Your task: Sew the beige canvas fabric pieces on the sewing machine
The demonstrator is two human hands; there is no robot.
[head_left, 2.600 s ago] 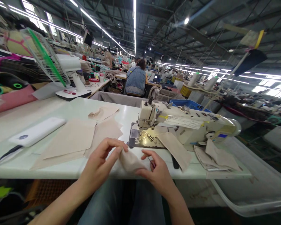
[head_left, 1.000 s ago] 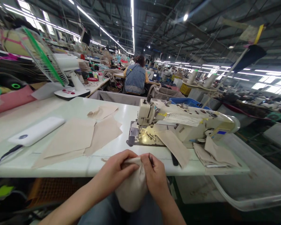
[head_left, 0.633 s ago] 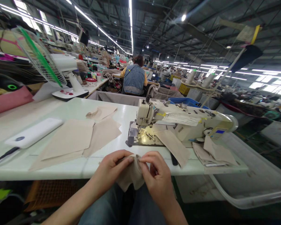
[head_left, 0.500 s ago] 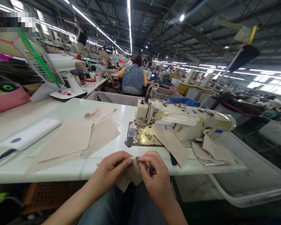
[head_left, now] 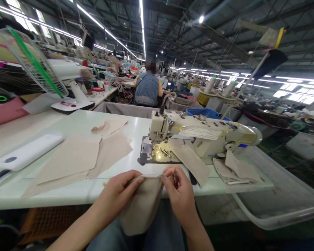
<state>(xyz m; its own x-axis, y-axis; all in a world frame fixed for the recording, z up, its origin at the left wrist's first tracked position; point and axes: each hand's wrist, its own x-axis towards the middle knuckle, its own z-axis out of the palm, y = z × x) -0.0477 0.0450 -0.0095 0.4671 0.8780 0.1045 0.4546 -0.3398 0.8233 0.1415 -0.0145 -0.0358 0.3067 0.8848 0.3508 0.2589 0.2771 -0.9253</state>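
A beige fabric piece (head_left: pixel 143 205) hangs over my lap, its top edge stretched between both hands at the table's front edge. My left hand (head_left: pixel 121 188) pinches the left end of that edge between thumb and fingers. The right end is pinched in my right hand (head_left: pixel 179 186). A small dark object (head_left: pixel 176 179), its kind unclear, shows within the fingers of my right hand. Just beyond stands a sewing machine (head_left: pixel 199 127), and a beige strip (head_left: pixel 192 162) lies partly on its metal bed.
Flat beige fabric pieces (head_left: pixel 70 157) lie left on the table (head_left: pixel 120 125), near a white device (head_left: pixel 28 151) with a cable. A folded fabric stack (head_left: pixel 238 169) sits right. A white fan (head_left: pixel 70 83) stands back left. A person in a denim vest (head_left: pixel 146 89) sits ahead.
My hands have moved apart, pulling the bunched fabric edge straight, and the piece now hangs lower and flatter. The whole view has shifted slightly.
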